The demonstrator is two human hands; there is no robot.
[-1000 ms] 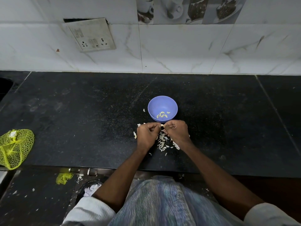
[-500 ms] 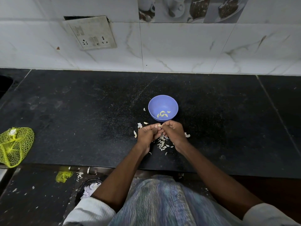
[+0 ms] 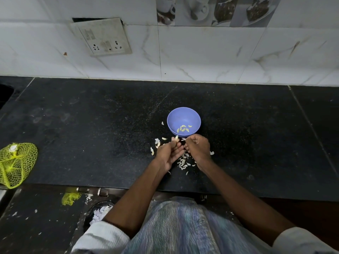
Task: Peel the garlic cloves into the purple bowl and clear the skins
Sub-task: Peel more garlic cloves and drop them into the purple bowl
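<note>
Head view of a black counter (image 3: 91, 125). At frame centre sits a purple bowl (image 3: 183, 120) with a few peeled cloves (image 3: 183, 128) inside. Just below it, the left hand (image 3: 169, 154) pinches a garlic clove (image 3: 176, 138) at its fingertips; the right hand (image 3: 199, 148) is curled, contents unclear. White skins (image 3: 183, 162) lie scattered beneath both hands. A yellow mesh bag (image 3: 16, 164) sits at the left edge.

No legible text, label, brand, number or sign in the head view. The switch plate (image 3: 102, 36) on the wall above the table's far edge carries faint markings, too small and blurred to read. The picture tiles (image 3: 211, 11) show crockery only.
</note>
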